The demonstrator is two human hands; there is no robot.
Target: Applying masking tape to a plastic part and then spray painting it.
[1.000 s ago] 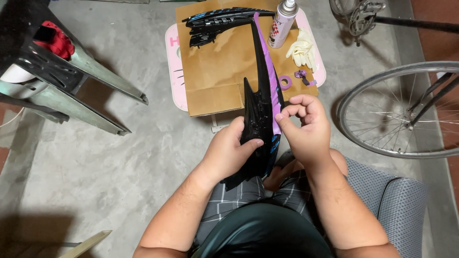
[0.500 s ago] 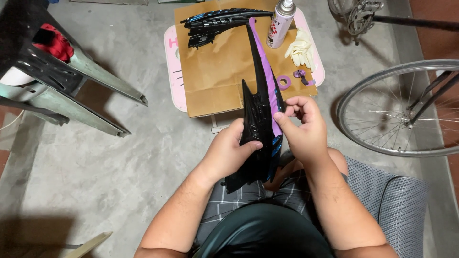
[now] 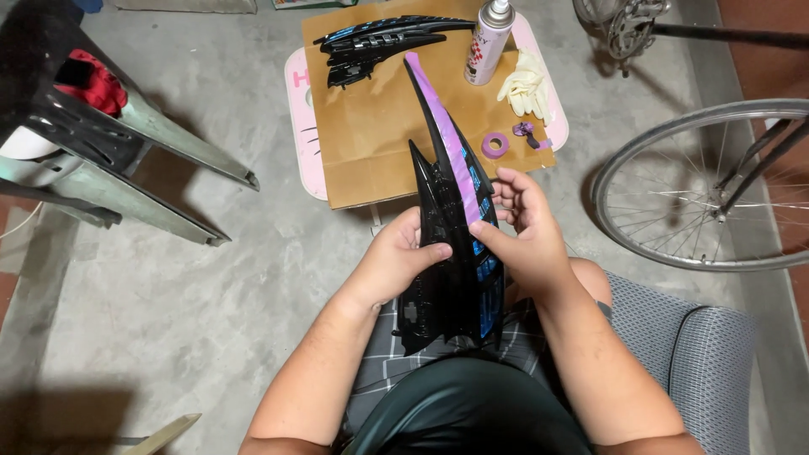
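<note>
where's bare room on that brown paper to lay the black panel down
Most bare brown paper lies at its left and near side, below the second black panel. The right side is crowded: spray can, gloves, purple tape roll. The concrete floor between the stool legs and the left hand is also bare.

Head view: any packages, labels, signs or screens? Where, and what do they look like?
Spray can: upright at the far edge of the brown paper, white cylinder with a pink patterned label.
Brown paper: flattened bag or sheet over a pink low table, ahead of the hands.
Purple tape roll: flat on the paper, small ring.
No signs or screens.
</note>
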